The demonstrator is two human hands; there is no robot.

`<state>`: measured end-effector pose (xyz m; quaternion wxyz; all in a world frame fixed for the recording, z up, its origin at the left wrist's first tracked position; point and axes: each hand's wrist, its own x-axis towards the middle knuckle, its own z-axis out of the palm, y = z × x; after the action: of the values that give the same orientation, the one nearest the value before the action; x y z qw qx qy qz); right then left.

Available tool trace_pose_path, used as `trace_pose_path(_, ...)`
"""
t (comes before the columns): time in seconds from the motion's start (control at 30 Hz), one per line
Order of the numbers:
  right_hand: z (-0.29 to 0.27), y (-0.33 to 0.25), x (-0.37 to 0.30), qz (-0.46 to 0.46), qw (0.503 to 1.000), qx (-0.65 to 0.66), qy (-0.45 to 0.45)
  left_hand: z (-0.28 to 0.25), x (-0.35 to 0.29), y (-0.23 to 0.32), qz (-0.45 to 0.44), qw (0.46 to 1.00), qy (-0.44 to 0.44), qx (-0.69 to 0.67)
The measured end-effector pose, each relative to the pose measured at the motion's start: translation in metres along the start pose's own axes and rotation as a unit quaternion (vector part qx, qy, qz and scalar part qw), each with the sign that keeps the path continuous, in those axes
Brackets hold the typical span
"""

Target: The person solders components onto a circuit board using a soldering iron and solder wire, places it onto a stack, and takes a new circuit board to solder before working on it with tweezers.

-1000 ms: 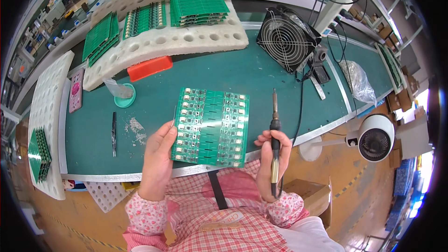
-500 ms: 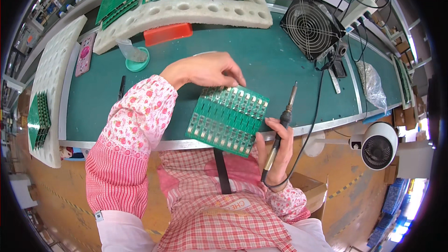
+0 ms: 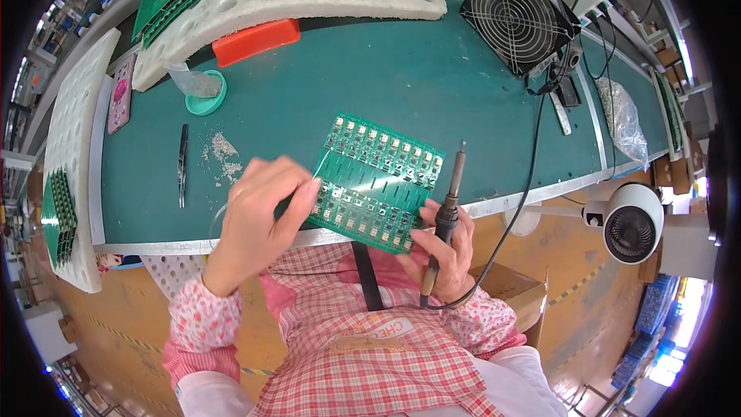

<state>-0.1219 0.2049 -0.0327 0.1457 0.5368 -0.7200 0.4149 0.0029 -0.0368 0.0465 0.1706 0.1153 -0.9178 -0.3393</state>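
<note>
A green circuit board panel [image 3: 378,177] with rows of small parts lies at a slant near the table's front edge. My right hand [image 3: 450,251] is closed round a soldering iron [image 3: 446,220], whose tip points up and away, clear of the board. Fingertips of that hand also touch the panel's lower right corner. At the panel's left side, my left hand [image 3: 266,212] pinches a thin solder wire [image 3: 323,161], its end sticking out over the board. A fine loop of the wire trails left of that hand.
Tweezers [image 3: 183,166] lie left, beside scattered tiny parts [image 3: 222,150]. Behind them are a teal lid [image 3: 207,100] with a clear bag, a red tray [image 3: 255,41] and white foam [image 3: 309,1] carrying boards. A black fan [image 3: 515,19] stands at right; the iron's cord [image 3: 532,162] crosses the table.
My left hand has left the board's far edge, come nearer and leftward, and now pinches the solder wire. The tweezers and tiny parts are uncovered. The soldering iron stays in my right hand.
</note>
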Motion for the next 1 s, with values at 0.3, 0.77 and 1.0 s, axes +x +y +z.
trace_pose_path(0.3,0.008,0.000,0.007,-0.020,0.999,-0.003,-0.042,0.025,-0.049,-0.001,-0.028,0.994,0.084,-0.060)
trace_pose_path(0.77,0.019,-0.028,0.076,-0.049,0.987,0.066,-0.142,0.033,-0.055,0.011,0.082,0.991,0.082,0.066)
trace_pose_path(1.0,0.032,-0.013,0.083,-0.047,0.985,0.044,-0.158,0.027,-0.066,-0.004,0.024,0.989,0.116,0.085)
